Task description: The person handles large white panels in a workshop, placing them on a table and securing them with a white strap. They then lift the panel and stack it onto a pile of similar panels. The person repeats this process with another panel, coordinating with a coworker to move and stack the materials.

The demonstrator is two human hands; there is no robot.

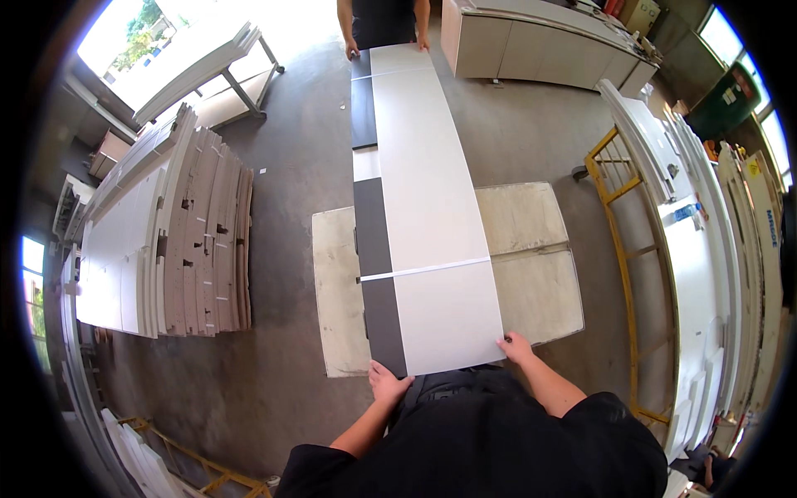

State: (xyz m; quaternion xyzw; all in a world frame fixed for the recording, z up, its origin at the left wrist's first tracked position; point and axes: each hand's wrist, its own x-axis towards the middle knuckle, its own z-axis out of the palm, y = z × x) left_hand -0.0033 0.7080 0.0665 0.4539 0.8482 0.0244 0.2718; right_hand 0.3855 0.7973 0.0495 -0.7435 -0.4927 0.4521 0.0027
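Note:
A long bundle of white panel (436,207) and dark grey panels (371,224) stretches away from my waist, bound by a near white strap (425,270) and a far white strap (398,73). My left hand (388,383) is closed on the near left corner, at the dark grey strip. On the near right corner, my right hand (516,347) grips the white panel's edge. A co-worker in black (383,21) holds the far end with both hands. The undersides of the panels, and my fingers beneath them, are hidden.
Flat cardboard (531,241) lies on the floor under the bundle. Stacked panels (199,241) stand to the left. At the right is a yellow-framed rack (618,216) with white panels. A long cabinet (531,46) stands far right, a panel-laden trolley (237,83) far left.

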